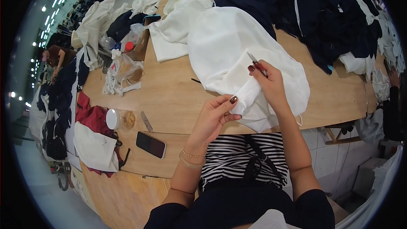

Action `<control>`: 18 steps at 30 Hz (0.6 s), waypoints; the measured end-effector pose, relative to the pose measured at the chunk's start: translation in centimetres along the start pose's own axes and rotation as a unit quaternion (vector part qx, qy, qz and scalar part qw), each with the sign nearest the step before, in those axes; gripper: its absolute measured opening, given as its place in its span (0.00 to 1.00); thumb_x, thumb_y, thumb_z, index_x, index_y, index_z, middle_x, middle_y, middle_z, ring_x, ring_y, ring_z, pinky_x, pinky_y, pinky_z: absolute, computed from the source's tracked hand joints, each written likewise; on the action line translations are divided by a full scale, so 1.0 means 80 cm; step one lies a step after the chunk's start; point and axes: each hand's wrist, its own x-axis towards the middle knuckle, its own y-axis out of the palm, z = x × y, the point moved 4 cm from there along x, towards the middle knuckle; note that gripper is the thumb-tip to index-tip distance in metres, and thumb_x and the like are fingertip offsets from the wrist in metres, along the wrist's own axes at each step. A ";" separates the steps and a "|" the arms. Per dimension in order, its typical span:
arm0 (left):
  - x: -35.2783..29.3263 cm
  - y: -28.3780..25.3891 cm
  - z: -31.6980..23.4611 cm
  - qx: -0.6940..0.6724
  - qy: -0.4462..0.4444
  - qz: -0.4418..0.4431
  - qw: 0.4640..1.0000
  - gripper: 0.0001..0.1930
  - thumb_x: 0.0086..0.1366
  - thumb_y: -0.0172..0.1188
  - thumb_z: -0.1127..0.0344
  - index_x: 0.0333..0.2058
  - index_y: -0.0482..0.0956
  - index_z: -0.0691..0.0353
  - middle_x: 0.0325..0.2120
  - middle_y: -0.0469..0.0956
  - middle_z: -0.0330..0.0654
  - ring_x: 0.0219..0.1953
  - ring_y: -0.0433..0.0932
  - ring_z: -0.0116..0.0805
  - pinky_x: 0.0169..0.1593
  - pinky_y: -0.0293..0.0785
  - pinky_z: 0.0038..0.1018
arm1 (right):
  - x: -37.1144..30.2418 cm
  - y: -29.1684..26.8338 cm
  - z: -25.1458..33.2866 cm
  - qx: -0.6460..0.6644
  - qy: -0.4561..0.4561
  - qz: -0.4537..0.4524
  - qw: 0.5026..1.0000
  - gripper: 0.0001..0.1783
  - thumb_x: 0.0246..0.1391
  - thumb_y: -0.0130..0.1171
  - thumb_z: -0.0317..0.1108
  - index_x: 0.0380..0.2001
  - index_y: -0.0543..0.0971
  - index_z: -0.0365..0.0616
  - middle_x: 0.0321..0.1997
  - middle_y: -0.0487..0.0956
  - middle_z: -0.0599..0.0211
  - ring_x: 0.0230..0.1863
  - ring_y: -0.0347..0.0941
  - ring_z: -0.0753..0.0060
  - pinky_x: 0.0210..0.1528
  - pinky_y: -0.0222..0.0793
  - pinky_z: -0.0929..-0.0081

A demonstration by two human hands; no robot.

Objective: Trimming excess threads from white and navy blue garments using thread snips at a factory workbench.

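Observation:
A white garment (224,38) lies spread over the wooden table in front of me. Its folded, stitched edge (248,95), perhaps a cuff or band, is pinched between the thumb and fingers of my left hand (214,116). Just to the right, my right hand (271,85) grips thread snips (259,68) with a red handle, their metal tip pointing up and away over the cloth. The lower fingers of the right hand rest against the same folded edge. Part of the snips is hidden by the fingers.
A phone (151,145), a clear jar (121,119) with a white lid and a grey blade-like tool (146,121) lie left on the table (169,97). Red and white cloth (95,144) sits beyond them. Dark navy garments (313,12) pile at the far right. Another person (55,61) is at far left.

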 end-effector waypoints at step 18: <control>0.005 0.015 0.001 0.123 0.011 -0.064 0.990 0.08 0.65 0.56 0.67 0.39 0.79 0.63 0.29 0.78 0.34 0.30 0.75 0.19 0.29 0.73 0.17 | -0.049 -0.008 0.049 -0.069 -0.042 0.085 0.993 0.05 0.47 0.61 0.21 0.30 0.77 0.36 0.23 0.73 0.72 0.25 0.62 0.83 0.30 0.60 0.84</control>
